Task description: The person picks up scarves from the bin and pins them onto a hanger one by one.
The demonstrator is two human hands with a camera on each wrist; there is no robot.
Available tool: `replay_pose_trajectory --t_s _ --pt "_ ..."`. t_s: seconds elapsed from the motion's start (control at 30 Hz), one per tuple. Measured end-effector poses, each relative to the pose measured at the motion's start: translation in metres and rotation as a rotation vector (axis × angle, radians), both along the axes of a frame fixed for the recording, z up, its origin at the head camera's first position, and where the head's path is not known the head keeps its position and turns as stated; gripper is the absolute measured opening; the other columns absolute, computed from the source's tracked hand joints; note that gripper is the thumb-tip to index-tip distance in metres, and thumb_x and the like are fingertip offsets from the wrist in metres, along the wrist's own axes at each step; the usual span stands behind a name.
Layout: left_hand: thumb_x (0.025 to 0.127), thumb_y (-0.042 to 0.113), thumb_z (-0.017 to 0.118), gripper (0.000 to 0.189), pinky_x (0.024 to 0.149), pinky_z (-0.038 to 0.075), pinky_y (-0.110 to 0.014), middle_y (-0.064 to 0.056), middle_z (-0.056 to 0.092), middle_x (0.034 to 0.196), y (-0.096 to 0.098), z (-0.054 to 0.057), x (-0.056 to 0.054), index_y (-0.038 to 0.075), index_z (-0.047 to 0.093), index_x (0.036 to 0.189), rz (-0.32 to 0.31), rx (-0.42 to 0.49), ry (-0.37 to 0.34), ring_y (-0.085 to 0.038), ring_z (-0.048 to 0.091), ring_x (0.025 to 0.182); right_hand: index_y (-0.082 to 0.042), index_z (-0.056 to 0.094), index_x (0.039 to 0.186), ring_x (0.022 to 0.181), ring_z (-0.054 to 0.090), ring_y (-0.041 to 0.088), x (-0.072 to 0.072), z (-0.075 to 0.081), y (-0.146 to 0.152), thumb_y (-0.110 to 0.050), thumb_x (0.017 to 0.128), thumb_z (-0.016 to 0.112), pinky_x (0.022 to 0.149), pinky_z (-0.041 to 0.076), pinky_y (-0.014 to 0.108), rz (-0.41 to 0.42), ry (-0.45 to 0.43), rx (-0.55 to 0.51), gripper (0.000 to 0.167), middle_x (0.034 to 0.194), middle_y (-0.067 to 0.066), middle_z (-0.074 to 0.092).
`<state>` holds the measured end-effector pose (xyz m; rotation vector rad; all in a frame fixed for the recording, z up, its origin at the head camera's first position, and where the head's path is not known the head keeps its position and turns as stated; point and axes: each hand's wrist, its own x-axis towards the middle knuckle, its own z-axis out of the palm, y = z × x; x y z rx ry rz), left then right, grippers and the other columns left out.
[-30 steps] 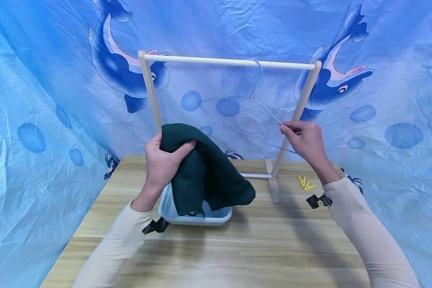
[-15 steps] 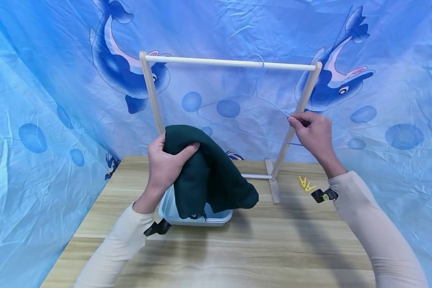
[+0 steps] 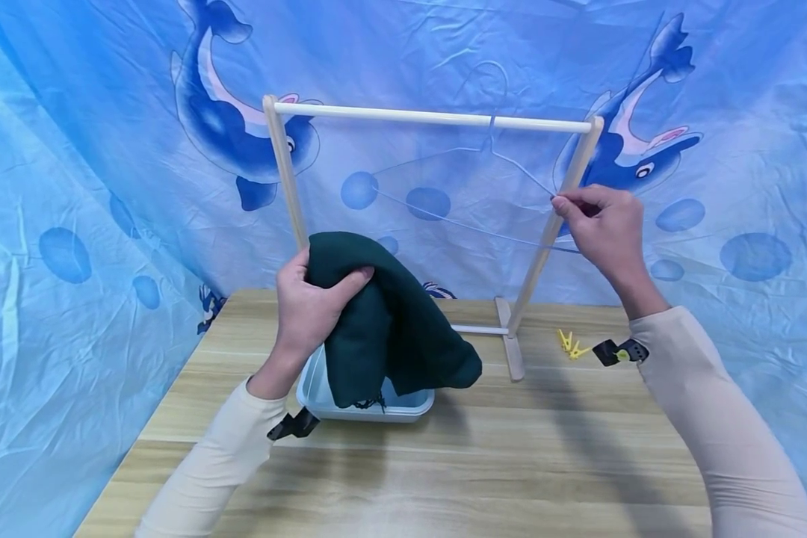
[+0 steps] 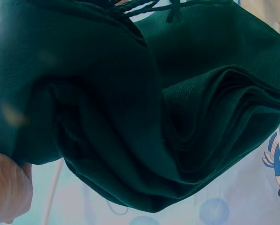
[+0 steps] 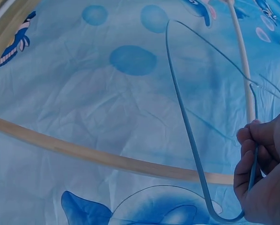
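A folded dark green scarf [image 3: 390, 321] with a fringed end drapes from my left hand [image 3: 305, 306], which grips it with the thumb on top. In the left wrist view the scarf's layered folds [image 4: 130, 117] fill most of the picture. At the right, my right hand [image 3: 608, 224] pinches the sloping shoulder of a thin light blue wire hanger [image 5: 184, 112]. The hanger's hook stands above the white top rail [image 3: 383, 115] of a small wooden rack, and its neck crosses in front of the rail. The hanger's right end passes behind my hand.
A pale blue basin [image 3: 376, 412] stands under the scarf on the wooden table [image 3: 477, 471]. Yellow clothespins [image 3: 570, 345] lie right of the rack's foot [image 3: 511, 351]. Blue curtain with dolphin prints hangs behind and at both sides.
My right hand has moved up and to the right with the hanger, raising its hook from the rail to above it. The left hand and scarf have shifted slightly right.
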<state>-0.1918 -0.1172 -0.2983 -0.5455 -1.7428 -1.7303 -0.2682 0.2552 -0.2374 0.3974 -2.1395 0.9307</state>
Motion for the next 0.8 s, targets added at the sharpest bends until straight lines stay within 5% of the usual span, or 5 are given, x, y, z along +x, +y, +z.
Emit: replay_pose_trajectory --t_s 0.27,0.8 --pt "0.084 0.001 0.081 0.024 0.079 0.055 -0.034 -0.003 0.073 0.097 0.004 0.008 0.001 -0.005 0.070 0.104 -0.019 0.028 0.013 -0.027 0.067 0.089 -0.001 0.081 0.102 0.070 0.061 0.003 0.002 -0.007 -0.001 -0.021 0.097 0.073 0.063 0.047 0.011 0.073 0.016 -0.033 0.022 0.089 0.015 0.074" --pt "0.084 -0.004 0.077 0.021 0.076 0.055 -0.032 -0.001 0.073 0.094 0.011 0.013 0.006 -0.010 0.067 0.101 -0.038 0.051 0.052 -0.024 0.067 0.085 0.000 0.081 0.096 0.068 0.060 -0.003 0.000 -0.065 -0.021 -0.005 0.094 0.074 0.058 0.043 0.013 0.227 -0.008 -0.076 0.009 0.085 0.017 0.075"
